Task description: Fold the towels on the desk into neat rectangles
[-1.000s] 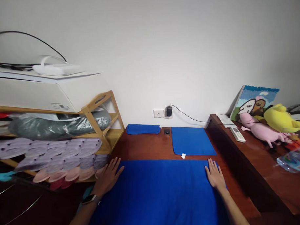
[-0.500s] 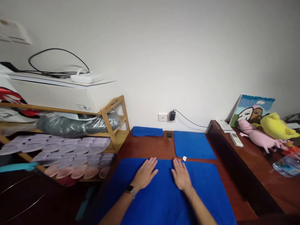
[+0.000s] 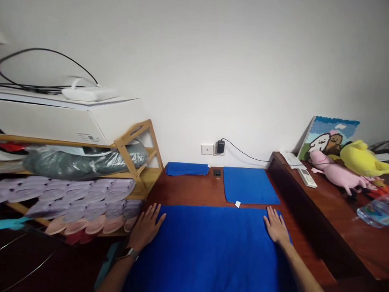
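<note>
On brown desk, in head view, we see large blue cloth spread flat, nearest to us. Our left hand lies palm down at its far left corner, fingers straight and wide apart. Our right hand lies flat at far right corner, fingers extended, slightly parted. Beyond, smaller blue cloth with white tag lies flat; folded blue cloth rests near wall.

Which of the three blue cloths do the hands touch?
The largest, front cloth: the left hand and right hand rest at its far corners. The narrow cloth and smaller flat cloth lie nearer the wall.
</note>
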### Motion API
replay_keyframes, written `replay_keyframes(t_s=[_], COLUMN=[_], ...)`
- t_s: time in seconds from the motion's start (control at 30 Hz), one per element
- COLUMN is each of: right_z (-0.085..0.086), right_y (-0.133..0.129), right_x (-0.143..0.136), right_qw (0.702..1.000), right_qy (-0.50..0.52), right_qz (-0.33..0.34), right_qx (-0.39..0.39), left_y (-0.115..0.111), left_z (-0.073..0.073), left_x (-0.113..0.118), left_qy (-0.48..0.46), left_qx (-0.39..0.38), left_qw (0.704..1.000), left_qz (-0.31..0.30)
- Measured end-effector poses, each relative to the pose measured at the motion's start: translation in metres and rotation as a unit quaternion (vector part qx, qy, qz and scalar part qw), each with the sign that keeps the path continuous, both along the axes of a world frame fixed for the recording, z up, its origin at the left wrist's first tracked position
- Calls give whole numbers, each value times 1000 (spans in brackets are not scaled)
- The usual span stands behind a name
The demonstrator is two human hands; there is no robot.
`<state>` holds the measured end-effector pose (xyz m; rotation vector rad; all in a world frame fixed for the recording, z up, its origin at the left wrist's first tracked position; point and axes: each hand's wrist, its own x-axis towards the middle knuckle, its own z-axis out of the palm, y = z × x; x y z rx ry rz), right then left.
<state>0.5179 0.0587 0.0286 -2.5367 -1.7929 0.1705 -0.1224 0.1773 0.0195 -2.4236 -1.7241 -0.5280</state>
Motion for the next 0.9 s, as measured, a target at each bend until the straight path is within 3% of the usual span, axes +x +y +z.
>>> replay_keyframes(t_s=[0.17, 0.33, 0.4, 0.47, 0.6, 0.63, 0.7, 0.77, 0.8, 0.9], right_z=[-9, 12, 23, 31, 35, 35, 33, 29, 28, 22], right_y=[5, 12, 16, 20, 30, 33, 38, 41, 39, 26], right_x=[3, -16, -48, -99, -218, -240, -264, -254, -236, -147], right_qw=[1000, 999, 1000, 996, 967, 959, 951, 955, 961, 984], right_qy=[-14, 6, 16, 30, 95, 110, 130, 132, 126, 94], right_qz=[-2, -22, -4, 55, 219, 247, 273, 259, 239, 142], right_qx=[9, -23, 2, 57, 90, 83, 72, 65, 64, 56], left_y=[-1, -1, -6, -15, -38, -42, -47, -44, -39, -20], left_z=[12, 27, 34, 41, 42, 38, 28, 19, 16, 11], left_x=[17, 22, 33, 60, 158, 182, 217, 222, 213, 142], left_qy=[39, 29, 20, 6, -13, -16, -17, -15, -15, -6], left_qx=[-39, -67, -50, -25, -9, -12, -30, -44, -45, -30], left_qw=[996, 993, 995, 998, 991, 985, 982, 988, 992, 999], left_qz=[69, 87, 86, 57, -134, -171, -187, -146, -115, -24])
